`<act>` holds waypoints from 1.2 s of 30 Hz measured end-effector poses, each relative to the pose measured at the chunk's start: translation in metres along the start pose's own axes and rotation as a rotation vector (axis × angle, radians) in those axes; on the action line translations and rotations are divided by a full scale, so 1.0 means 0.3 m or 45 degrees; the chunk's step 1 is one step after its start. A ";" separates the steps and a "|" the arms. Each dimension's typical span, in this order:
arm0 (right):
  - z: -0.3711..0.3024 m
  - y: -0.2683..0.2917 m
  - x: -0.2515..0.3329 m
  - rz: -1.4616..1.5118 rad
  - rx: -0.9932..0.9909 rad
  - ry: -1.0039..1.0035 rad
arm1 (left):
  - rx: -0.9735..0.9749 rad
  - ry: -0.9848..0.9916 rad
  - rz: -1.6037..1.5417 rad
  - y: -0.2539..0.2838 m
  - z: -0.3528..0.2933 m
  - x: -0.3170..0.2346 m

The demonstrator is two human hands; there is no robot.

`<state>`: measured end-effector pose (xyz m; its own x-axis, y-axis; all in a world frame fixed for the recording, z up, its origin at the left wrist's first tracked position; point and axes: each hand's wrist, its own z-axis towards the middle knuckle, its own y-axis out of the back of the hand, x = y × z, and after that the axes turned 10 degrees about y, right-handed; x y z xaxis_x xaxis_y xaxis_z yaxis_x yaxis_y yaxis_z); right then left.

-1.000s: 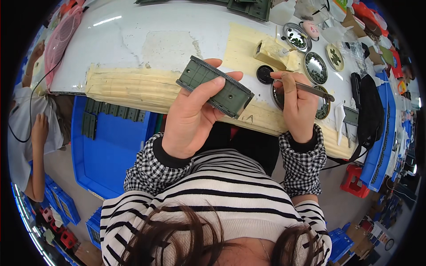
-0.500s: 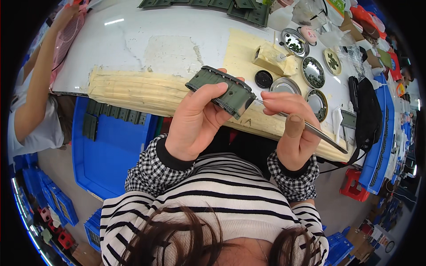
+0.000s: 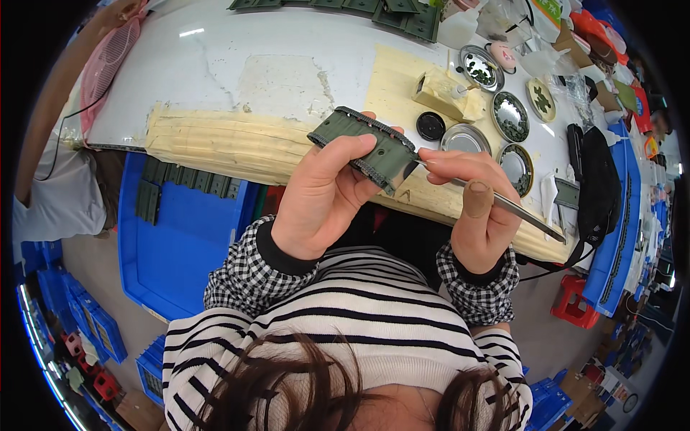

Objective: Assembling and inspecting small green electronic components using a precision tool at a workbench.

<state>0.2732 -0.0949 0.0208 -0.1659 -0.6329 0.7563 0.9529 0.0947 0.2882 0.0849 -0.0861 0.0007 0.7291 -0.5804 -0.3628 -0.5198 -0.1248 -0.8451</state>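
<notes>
My left hand is closed around a green camouflage model tank body with dark track-like strips along its two long edges. The thumb presses on its face, and other fingers show behind it. Tweezers are pinched in my right hand. Their tip meets the right end of the model, or comes very close to it; any tiny part there is too small to make out.
Metal dishes of small green parts stand at the right, by a yellow foam block and a black round lid. A blue tray with green pieces is below the padded table edge. Another person's arm is at the left.
The model and both hands have shifted slightly right in the picture, the tweezers staying at its right end. The other person's arm at the left has moved.
</notes>
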 end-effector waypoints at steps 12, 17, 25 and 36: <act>0.002 0.010 0.001 -0.069 0.062 0.026 | -0.037 -0.026 0.038 0.001 0.002 0.006; 0.003 0.011 0.002 -0.080 0.067 0.030 | -0.060 -0.083 0.165 -0.005 -0.005 0.005; 0.000 0.011 0.004 -0.070 0.069 -0.006 | -0.084 -0.133 0.205 -0.008 -0.007 0.016; -0.007 0.018 -0.009 -0.123 0.123 0.059 | -0.046 -0.044 0.040 0.001 0.009 0.024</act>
<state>0.2794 -0.0943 0.0190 -0.2416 -0.6773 0.6950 0.9037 0.1038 0.4153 0.0911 -0.0880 -0.0033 0.7268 -0.5565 -0.4026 -0.5580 -0.1365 -0.8185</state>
